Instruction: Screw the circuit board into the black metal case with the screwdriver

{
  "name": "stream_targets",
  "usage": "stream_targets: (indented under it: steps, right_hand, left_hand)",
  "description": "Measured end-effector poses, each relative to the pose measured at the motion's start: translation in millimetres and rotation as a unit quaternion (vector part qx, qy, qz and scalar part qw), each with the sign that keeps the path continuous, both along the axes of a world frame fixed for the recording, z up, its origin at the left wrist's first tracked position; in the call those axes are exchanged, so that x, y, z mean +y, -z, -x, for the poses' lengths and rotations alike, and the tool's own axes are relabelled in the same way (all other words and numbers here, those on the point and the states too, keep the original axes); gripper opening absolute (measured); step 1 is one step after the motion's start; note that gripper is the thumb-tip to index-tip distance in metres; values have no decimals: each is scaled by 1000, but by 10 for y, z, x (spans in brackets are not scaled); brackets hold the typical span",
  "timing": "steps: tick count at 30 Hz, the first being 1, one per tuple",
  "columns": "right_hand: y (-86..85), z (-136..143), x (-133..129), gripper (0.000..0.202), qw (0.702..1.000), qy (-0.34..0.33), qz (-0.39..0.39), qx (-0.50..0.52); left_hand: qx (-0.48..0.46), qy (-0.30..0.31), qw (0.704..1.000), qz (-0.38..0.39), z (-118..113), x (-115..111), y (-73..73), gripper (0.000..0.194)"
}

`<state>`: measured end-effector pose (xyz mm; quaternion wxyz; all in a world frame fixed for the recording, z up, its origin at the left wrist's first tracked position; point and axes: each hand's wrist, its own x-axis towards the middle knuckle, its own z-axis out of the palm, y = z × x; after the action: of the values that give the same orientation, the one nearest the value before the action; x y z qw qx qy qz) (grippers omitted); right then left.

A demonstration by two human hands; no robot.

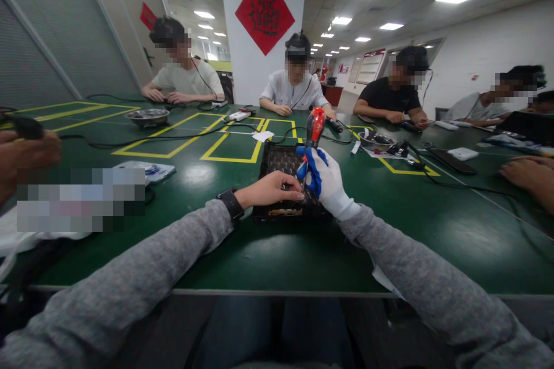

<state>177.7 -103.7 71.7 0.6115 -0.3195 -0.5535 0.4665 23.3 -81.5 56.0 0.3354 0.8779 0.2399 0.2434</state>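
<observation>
My right hand (325,180), in a white glove with blue on the fingers, is closed around a screwdriver. The screwdriver (315,124) has a red and black handle and points down, tilted slightly. Below it lies an open black plastic casing (280,160) with a gridded inside and a brownish strip along its near edge. My bare left hand (277,189), with a black watch on the wrist, is over the casing. Its thumb and fingers pinch close to the screwdriver's lower end; what they hold, if anything, is too small to make out.
Metal bowls (148,117) (377,142) stand at left and right on the green table (225,265). Black cables (173,140) cross it. A paper scrap (262,136) lies behind the casing. Several people sit around the table; other people's hands (26,155) (530,177) show at both sides.
</observation>
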Motion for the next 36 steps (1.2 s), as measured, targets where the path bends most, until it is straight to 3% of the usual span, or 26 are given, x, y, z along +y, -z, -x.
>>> stream_targets:
  steps: [9, 14, 24, 32, 36]
  right_hand:
    - [-4, -14, 2, 45, 1000, -11, 6, 8]
    - [-19, 6, -5, 40, 1000, 1, -1, 10]
    - [41, 36, 47, 35, 999, -18, -21, 33]
    - [27, -24, 14, 43, 999, -49, -3, -3]
    - [32, -16, 13, 43, 999, -46, -16, 2]
  left_hand:
    - [-40, 19, 999, -28, 4, -29, -11, 23]
    - [-21, -19, 999, -16, -16, -40, 9, 27]
    - [-26, -26, 999, -20, -10, -57, -6, 28]
    - [-20, 37, 999, -8, 10, -29, 4, 24]
    - [-11, 1, 1000, -7, 3, -35, 5, 26]
